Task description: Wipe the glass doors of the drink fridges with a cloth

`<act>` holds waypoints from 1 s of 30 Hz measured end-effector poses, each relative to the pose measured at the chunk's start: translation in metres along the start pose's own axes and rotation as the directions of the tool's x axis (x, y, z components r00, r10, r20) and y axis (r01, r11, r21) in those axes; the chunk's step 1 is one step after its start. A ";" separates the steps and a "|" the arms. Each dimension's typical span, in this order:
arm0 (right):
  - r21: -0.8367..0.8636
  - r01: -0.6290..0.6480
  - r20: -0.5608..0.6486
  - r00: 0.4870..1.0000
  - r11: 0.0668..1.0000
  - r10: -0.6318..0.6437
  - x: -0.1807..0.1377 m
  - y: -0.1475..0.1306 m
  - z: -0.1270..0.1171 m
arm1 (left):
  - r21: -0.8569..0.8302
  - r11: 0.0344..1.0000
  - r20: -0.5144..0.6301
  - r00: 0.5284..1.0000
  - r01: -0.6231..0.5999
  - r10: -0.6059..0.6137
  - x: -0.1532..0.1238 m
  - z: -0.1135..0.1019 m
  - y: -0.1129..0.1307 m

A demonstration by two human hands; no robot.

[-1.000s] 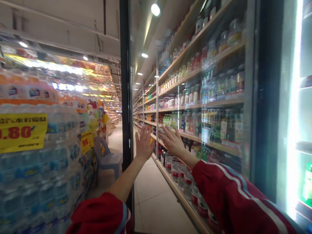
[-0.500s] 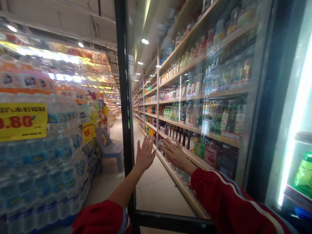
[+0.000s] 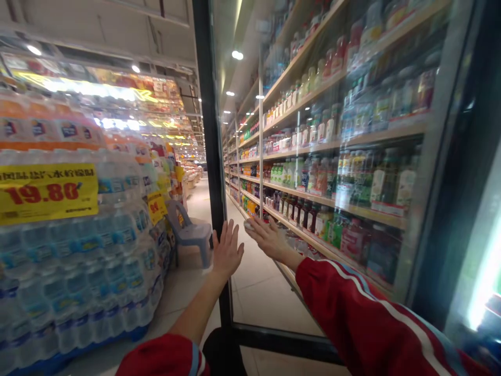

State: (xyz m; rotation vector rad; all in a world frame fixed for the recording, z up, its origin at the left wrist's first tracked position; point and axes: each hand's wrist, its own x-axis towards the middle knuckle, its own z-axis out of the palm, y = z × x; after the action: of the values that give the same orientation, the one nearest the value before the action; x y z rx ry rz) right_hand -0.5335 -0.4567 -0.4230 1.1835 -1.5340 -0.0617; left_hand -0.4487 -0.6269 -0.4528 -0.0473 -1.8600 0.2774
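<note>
A glass door [image 3: 282,297] with a black frame [image 3: 209,130] stands in front of me. My left hand [image 3: 227,250] is open, palm toward the glass, its fingers spread and overlapping the frame's inner edge. To its right, my right hand [image 3: 270,239] lies flat over the pane with fingers stretched out. A small whitish patch shows by its fingertips; I cannot tell whether it is an object or a reflection. Whether either palm touches the glass is not clear. Both arms wear red sleeves [image 3: 344,308] with white and blue stripes.
Stacked packs of bottled water [image 3: 78,277] stand at left, with a yellow price sign [image 3: 47,193] and orange-capped bottles [image 3: 43,125] on top. A grey plastic chair [image 3: 191,232] sits beside the aisle. Shelves of bottled drinks [image 3: 313,172] appear in the glass at right.
The view has swung left, so the stack, chair and door frame sit further right. Both hands have shifted left relative to the door, the left one now over its frame.
</note>
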 end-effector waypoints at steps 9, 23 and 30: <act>0.062 -0.097 -0.041 0.994 0.993 0.099 0.054 -0.005 0.014 | 0.041 0.998 -0.043 0.998 0.057 -0.056 -0.015 -0.004 -0.020; 0.085 0.009 0.003 1.000 0.996 -0.010 0.030 -0.027 0.019 | 0.001 0.998 0.060 0.997 0.057 -0.057 -0.032 -0.008 -0.026; 0.069 -0.019 0.026 1.000 0.997 0.017 0.008 -0.018 0.011 | -0.038 0.999 0.102 0.995 0.001 0.003 -0.025 -0.009 -0.009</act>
State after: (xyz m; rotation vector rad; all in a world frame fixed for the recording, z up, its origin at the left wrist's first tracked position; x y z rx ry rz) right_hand -0.5297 -0.4773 -0.4322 1.2278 -1.5799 -0.0116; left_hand -0.4314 -0.6387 -0.4715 -0.0607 -1.9668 0.2490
